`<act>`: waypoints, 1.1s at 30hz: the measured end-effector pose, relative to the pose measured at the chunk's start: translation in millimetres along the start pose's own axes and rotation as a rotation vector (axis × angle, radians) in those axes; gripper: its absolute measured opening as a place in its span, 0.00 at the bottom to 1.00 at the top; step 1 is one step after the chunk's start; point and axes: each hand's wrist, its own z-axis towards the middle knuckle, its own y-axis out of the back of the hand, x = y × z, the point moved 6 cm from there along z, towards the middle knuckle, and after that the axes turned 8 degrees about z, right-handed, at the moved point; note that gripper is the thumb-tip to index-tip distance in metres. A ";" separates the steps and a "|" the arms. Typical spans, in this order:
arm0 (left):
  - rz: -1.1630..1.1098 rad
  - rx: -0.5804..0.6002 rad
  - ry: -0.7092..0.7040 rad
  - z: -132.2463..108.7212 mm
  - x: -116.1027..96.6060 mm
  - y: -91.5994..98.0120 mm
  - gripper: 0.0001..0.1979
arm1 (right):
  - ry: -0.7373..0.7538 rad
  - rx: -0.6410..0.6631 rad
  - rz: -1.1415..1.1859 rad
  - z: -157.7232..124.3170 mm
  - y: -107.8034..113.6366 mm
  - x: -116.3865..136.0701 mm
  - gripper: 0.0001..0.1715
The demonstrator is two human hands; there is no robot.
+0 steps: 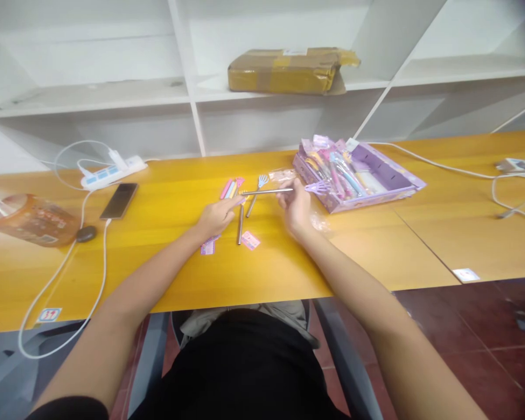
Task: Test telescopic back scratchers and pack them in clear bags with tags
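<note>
My right hand [296,210] is closed around a telescopic back scratcher [269,191] with a silver rod and a purple hand-shaped head. The head sticks out to the right, beside the box. My left hand [217,218] has its fingers closed at the rod's left end; blur hides the exact grip. Below the rod lie a back scratcher with a yellow head [240,224] and one with a blue head [262,182]. Pink, blue and yellow handles [230,188] lie beyond my left hand, with a pink head [240,182] beside them. Small printed cards [251,240] lie nearby.
A purple box [389,197] holds several wrapped back scratchers. Clear wrappers [282,175] lie near my right hand. Leftward are a phone [119,200] on a cable, a power strip [114,172] and an orange-labelled bottle [32,220]. A taped carton [284,73] sits on the shelf.
</note>
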 end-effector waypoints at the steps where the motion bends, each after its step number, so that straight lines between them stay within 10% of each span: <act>1: -0.004 0.002 -0.004 0.0 -0.5 0.2 0.31 | -0.006 -0.009 0.000 1.1 1.4 -1.3 0.31; 33: -0.136 -0.091 -0.085 -2.1 1.3 3.6 0.22 | -0.121 0.090 -0.009 6.2 1.3 -14.4 0.35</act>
